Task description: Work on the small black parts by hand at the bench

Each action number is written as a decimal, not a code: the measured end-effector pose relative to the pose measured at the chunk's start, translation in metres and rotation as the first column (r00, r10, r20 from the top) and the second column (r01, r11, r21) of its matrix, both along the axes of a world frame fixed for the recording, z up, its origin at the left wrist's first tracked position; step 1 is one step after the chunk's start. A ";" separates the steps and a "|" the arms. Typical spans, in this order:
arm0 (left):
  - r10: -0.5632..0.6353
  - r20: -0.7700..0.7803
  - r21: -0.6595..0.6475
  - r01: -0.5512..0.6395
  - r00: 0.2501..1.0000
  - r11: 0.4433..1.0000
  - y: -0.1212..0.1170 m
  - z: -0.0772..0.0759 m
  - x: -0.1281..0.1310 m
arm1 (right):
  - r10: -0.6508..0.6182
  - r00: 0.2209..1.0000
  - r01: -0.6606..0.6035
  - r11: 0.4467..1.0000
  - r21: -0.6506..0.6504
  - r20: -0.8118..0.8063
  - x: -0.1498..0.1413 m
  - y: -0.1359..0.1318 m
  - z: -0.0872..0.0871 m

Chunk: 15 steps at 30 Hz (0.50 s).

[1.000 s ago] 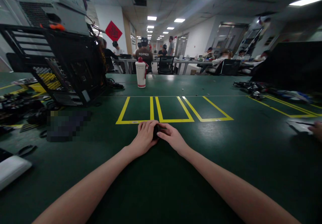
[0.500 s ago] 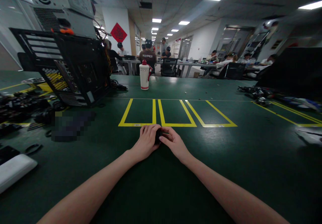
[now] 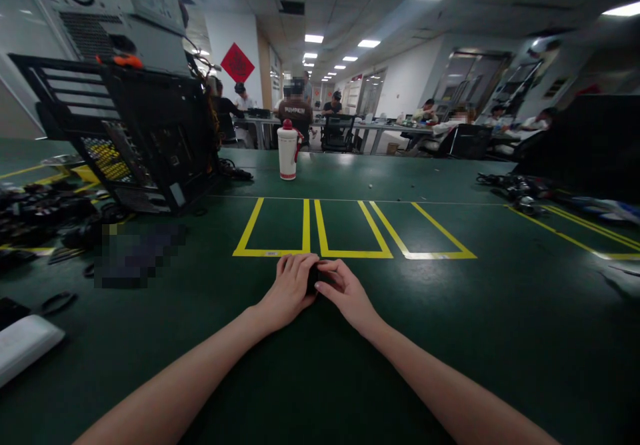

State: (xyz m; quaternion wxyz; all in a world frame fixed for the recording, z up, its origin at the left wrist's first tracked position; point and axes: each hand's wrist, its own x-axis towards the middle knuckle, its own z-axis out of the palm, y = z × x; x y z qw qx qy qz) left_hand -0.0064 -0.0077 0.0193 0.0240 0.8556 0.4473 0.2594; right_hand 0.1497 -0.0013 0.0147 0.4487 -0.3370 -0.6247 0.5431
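Observation:
Both my hands rest together on the green table (image 3: 450, 325), just in front of three yellow taped boxes (image 3: 350, 228). My left hand (image 3: 289, 288) curls its fingers over a small black object (image 3: 313, 275). My right hand (image 3: 345, 291) pinches the same object from the other side. Most of the object is hidden between the fingers, so I cannot tell what it is.
An open black computer case (image 3: 135, 131) stands at the left with cables and parts (image 3: 40, 215) beside it. A white bottle with a red cap (image 3: 287, 151) stands behind the boxes. More cables (image 3: 515, 188) lie at the right. People sit at far tables.
My hands have stayed closed on the small black object in the same spot. Only the camera view has shifted slightly; a hand at the right edge is gone from view.

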 end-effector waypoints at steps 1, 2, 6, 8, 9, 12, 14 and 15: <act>-0.006 -0.004 -0.014 0.005 1.000 1.000 0.000 0.002 0.000 | -0.003 1.000 0.003 1.000 0.002 0.007 0.000 0.000 0.000; -0.012 -0.009 -0.030 0.012 1.000 0.999 -0.001 0.004 -0.001 | -0.004 1.000 0.004 1.000 0.000 0.016 0.001 0.001 0.000; -0.026 -0.009 -0.063 0.026 1.000 0.998 -0.004 0.010 -0.002 | 0.007 0.998 -0.005 0.999 -0.032 0.060 0.003 0.001 0.003; -0.035 -0.003 -0.057 0.035 0.999 0.998 -0.004 0.011 -0.002 | 0.015 0.998 -0.013 0.999 -0.031 0.065 0.003 0.000 0.004; -0.040 -0.002 -0.055 0.040 0.999 0.998 -0.003 0.010 -0.002 | 0.017 0.998 -0.016 1.000 -0.023 0.060 0.003 0.000 0.005; -0.034 -0.003 -0.038 0.034 0.999 0.999 -0.001 0.005 -0.003 | 0.028 0.999 -0.029 1.000 0.004 0.039 0.002 -0.002 0.004; -0.028 -0.002 -0.021 0.028 1.000 0.999 0.000 0.002 -0.003 | 0.023 0.999 -0.024 1.000 0.014 0.032 0.002 -0.003 0.003; -0.027 0.001 -0.013 0.027 1.000 1.000 0.000 0.000 -0.003 | 0.017 0.999 -0.018 1.000 0.016 0.033 0.002 -0.003 0.003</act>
